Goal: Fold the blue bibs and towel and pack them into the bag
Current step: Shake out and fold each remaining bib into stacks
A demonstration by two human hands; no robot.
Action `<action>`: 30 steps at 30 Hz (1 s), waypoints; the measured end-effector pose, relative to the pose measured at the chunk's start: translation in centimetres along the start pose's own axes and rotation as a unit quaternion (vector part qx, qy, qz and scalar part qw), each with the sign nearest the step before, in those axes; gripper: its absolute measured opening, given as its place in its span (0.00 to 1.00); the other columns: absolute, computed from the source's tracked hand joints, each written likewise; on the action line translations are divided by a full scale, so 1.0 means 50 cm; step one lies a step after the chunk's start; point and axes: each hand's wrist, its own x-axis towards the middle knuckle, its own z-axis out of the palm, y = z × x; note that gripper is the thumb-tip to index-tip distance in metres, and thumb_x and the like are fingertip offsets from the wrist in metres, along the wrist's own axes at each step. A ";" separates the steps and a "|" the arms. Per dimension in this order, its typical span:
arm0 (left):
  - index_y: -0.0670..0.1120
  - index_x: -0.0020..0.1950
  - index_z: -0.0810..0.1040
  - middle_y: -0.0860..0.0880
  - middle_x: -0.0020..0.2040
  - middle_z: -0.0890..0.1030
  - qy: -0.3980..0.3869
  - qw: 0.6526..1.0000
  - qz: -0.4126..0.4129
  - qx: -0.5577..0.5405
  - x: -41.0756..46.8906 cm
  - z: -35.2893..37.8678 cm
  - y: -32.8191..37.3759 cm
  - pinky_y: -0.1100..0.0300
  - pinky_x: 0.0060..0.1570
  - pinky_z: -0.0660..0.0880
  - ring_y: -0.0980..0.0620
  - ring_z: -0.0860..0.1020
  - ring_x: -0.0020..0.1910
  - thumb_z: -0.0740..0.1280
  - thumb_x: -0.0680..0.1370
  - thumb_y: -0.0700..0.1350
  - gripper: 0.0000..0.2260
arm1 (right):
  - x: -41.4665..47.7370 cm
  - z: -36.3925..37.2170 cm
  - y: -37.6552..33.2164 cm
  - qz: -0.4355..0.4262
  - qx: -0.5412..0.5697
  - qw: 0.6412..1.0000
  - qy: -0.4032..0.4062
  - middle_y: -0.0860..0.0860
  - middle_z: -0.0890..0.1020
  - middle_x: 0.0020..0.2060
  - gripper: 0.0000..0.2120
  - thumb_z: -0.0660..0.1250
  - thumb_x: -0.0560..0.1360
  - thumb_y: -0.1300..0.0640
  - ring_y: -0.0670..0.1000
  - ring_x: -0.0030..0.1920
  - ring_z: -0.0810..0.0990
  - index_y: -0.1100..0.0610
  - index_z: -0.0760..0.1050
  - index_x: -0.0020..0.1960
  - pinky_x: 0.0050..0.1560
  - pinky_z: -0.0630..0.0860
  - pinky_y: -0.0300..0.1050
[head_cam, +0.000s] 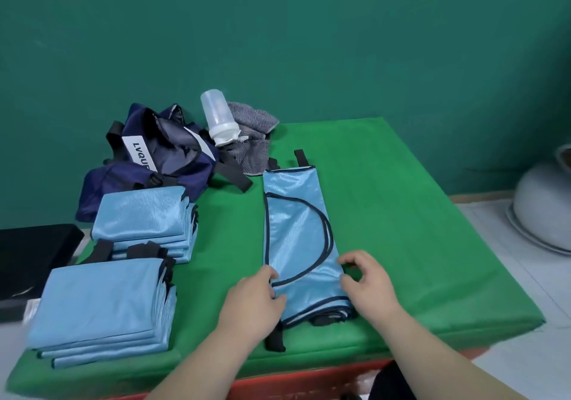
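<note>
One bib (296, 239) mid tabletop (401, 214), folded lengthwise into strip, near end by front edge, likely ready for cross-fold. Left hand (253, 300) pinches its left edge. Right hand (370, 282) curled at right edge, grip unclear. Two finished piles parked along left edge: near stack (102, 300), far stack (139, 214), about four layers each. Far-left corner: one bag (163, 158), one crumpled towel (253, 133), one bottle (216, 118).

The bag label (139, 153) ends hidden; the right edge crops a basin (543, 211).
</note>
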 end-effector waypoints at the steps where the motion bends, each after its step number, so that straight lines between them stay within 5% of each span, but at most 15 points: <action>1: 0.55 0.62 0.73 0.58 0.41 0.78 -0.003 1.000 -0.009 -0.006 0.000 0.003 0.001 0.55 0.47 0.76 0.54 0.78 0.45 0.67 0.76 0.50 0.15 | -0.009 0.000 0.000 -0.010 -0.006 1.000 -0.004 0.41 0.81 0.48 0.18 0.69 0.69 0.68 0.37 0.53 0.77 0.45 0.78 0.46 0.53 0.68 0.26; 12: 0.55 0.59 0.71 0.54 0.41 0.79 0.052 0.993 -0.044 -0.093 0.033 -0.035 -0.021 0.58 0.34 0.72 0.54 0.77 0.35 0.64 0.79 0.43 0.12 | -0.043 0.001 0.016 -0.115 -0.004 0.993 -0.012 0.41 0.80 0.48 0.08 0.70 0.68 0.48 0.42 0.55 0.77 0.47 0.79 0.47 0.58 0.68 0.30; 18: 0.52 0.61 0.77 0.56 0.56 0.75 0.069 0.996 0.005 -0.050 0.018 -0.009 -0.047 0.57 0.55 0.75 0.57 0.76 0.52 0.64 0.81 0.48 0.09 | -0.073 0.004 0.029 -0.157 -0.037 0.985 -0.061 0.41 0.77 0.54 0.18 0.75 0.66 0.45 0.45 0.59 0.76 0.50 0.80 0.53 0.62 0.69 0.37; 20: 0.53 0.58 0.78 0.59 0.54 0.73 0.083 0.991 0.089 -0.054 -0.007 -0.004 -0.051 0.59 0.59 0.71 0.58 0.72 0.56 0.64 0.81 0.49 0.08 | -0.089 0.004 0.033 -0.158 -0.062 0.983 -0.070 0.36 0.75 0.55 0.18 0.75 0.66 0.45 0.44 0.60 0.75 0.49 0.80 0.54 0.62 0.69 0.39; 23: 0.56 0.61 0.77 0.62 0.58 0.72 -0.008 0.977 0.211 0.038 -0.040 -0.001 -0.054 0.63 0.62 0.63 0.62 0.67 0.61 0.63 0.79 0.59 0.14 | -0.101 0.008 0.036 -0.172 -0.094 0.979 -0.059 0.34 0.75 0.54 0.14 0.72 0.69 0.45 0.41 0.58 0.74 0.47 0.80 0.54 0.62 0.70 0.41; 26: 0.59 0.69 0.73 0.62 0.63 0.73 -0.059 0.966 0.218 0.124 -0.037 0.007 -0.057 0.58 0.67 0.64 0.60 0.68 0.64 0.63 0.79 0.62 0.20 | -0.100 0.010 0.035 -0.170 -0.098 0.979 -0.048 0.35 0.76 0.51 0.11 0.70 0.71 0.47 0.41 0.56 0.75 0.47 0.80 0.53 0.60 0.73 0.46; 30: 0.58 0.68 0.75 0.61 0.62 0.78 -0.030 0.969 0.210 0.128 -0.024 0.012 -0.046 0.55 0.67 0.66 0.57 0.73 0.63 0.62 0.81 0.56 0.15 | -0.099 0.011 0.034 -0.168 -0.089 0.981 -0.037 0.35 0.79 0.47 0.08 0.67 0.73 0.48 0.41 0.53 0.76 0.48 0.81 0.50 0.57 0.73 0.48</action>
